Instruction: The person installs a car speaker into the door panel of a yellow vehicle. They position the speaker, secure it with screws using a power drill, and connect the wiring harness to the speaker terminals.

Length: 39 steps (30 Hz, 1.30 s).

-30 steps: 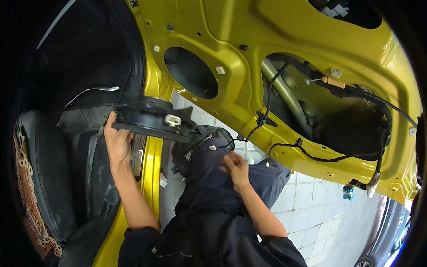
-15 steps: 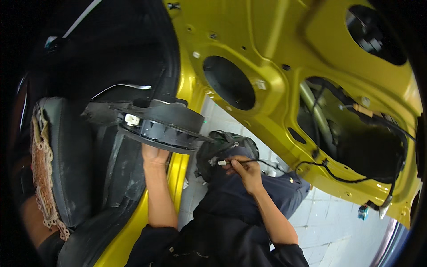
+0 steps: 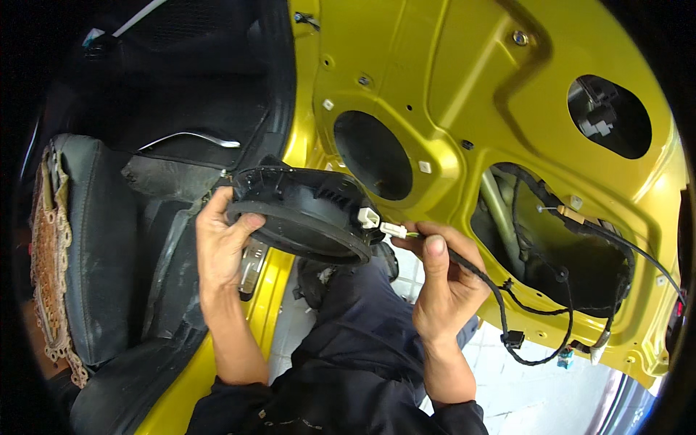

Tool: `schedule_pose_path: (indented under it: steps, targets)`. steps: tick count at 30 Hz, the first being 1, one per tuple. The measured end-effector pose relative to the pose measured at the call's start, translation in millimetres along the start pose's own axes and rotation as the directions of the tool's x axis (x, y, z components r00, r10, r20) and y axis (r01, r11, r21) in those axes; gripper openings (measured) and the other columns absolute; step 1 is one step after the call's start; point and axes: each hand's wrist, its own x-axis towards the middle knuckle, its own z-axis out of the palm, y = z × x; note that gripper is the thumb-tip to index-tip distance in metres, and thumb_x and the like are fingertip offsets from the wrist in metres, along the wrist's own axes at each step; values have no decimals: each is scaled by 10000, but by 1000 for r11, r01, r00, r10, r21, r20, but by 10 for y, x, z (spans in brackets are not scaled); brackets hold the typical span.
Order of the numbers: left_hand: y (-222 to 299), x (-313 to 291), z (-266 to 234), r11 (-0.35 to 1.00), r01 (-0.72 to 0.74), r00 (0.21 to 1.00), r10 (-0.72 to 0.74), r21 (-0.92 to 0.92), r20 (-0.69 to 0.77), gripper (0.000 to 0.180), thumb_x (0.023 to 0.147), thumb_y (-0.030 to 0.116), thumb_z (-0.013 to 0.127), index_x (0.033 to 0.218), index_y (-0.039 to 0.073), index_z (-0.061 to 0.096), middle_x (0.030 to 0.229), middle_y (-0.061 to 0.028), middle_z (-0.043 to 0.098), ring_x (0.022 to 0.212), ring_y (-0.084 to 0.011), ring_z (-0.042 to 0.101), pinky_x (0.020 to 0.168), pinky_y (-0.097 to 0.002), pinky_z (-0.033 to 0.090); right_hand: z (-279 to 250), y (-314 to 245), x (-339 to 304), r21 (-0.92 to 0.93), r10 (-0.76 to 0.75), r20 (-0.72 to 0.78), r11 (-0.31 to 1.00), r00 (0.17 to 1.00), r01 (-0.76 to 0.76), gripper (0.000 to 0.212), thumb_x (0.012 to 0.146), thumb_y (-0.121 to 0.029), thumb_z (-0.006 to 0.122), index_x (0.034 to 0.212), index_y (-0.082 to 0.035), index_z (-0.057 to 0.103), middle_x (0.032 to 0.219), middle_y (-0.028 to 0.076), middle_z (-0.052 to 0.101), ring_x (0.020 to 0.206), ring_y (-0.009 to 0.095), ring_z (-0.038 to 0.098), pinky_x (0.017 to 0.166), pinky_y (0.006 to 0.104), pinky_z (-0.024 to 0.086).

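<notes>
My left hand (image 3: 223, 235) is closed on the left rim of a round black car speaker (image 3: 301, 206), thumb on its near edge. A white socket (image 3: 367, 217) sits on the speaker's right side. Between thumb and fingers, my right hand (image 3: 446, 279) pinches a black taped wiring harness (image 3: 475, 270) close to its white connector plug (image 3: 393, 230). The plug's tip is right beside the socket; whether they touch I cannot tell. From my right hand the harness loops down and back to the yellow door (image 3: 442, 87).
The door has an oval speaker opening (image 3: 373, 156) and a larger opening (image 3: 551, 239) with cables inside. At left stand a dark car seat (image 3: 94, 246) with a lace-edged cover and the yellow sill (image 3: 279, 304). A blue connector (image 3: 565, 357) hangs at the door's lower edge.
The speaker has turned, its socket now facing right, and my left hand shows on its rim. My right hand has risen with the plug up to the socket, pulling the harness along.
</notes>
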Motion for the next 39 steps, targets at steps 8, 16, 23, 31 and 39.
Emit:
schedule_pose_path:
  steps: [8, 16, 23, 31, 39]
  targets:
    - [208, -117, 167, 973, -48, 998, 54, 225, -21, 432, 753, -129, 791, 1147, -35, 642, 915, -110, 767, 809, -127, 717, 776, -247, 580, -80, 36, 1, -87, 31, -64, 996, 997, -37, 149, 1023, -47, 627, 1099, 70, 676, 1033, 138, 741, 876, 169, 717, 823, 281, 574]
    - [238, -126, 179, 970, -59, 998, 62, 237, -6, 432, 754, -157, 762, 1147, -32, 636, 897, -112, 767, 779, -107, 711, 738, -227, 571, -240, 3, 41, -398, -99, 86, 909, 991, 125, 127, 941, -15, 705, 1053, 45, 709, 990, 149, 732, 882, 235, 720, 829, 323, 576]
    - [254, -162, 196, 970, -69, 997, 71, 232, 3, 430, 748, -177, 739, 1139, -31, 636, 881, -96, 763, 759, -91, 694, 722, -213, 556, -398, -192, 247, -487, -168, 352, 807, 921, 333, 189, 809, 45, 793, 988, -1, 751, 943, 136, 735, 874, 268, 714, 796, 332, 558]
    - [288, -181, 230, 966, -104, 994, 105, 236, 7, 423, 725, -174, 714, 1114, -22, 643, 861, -57, 744, 750, -70, 671, 720, -199, 529, -467, -372, 290, -480, -212, 424, 772, 881, 417, 210, 779, 67, 795, 978, 22, 747, 918, 147, 728, 862, 285, 711, 772, 348, 566]
    - [186, -133, 179, 988, -114, 992, 108, 105, 61, 257, 834, -69, 720, 1075, -1, 662, 881, 13, 705, 750, -22, 616, 679, -164, 476, -528, -438, 139, -163, 70, 153, 986, 986, -45, 166, 858, 65, 740, 1018, 22, 737, 933, 117, 746, 780, 202, 705, 741, 278, 550]
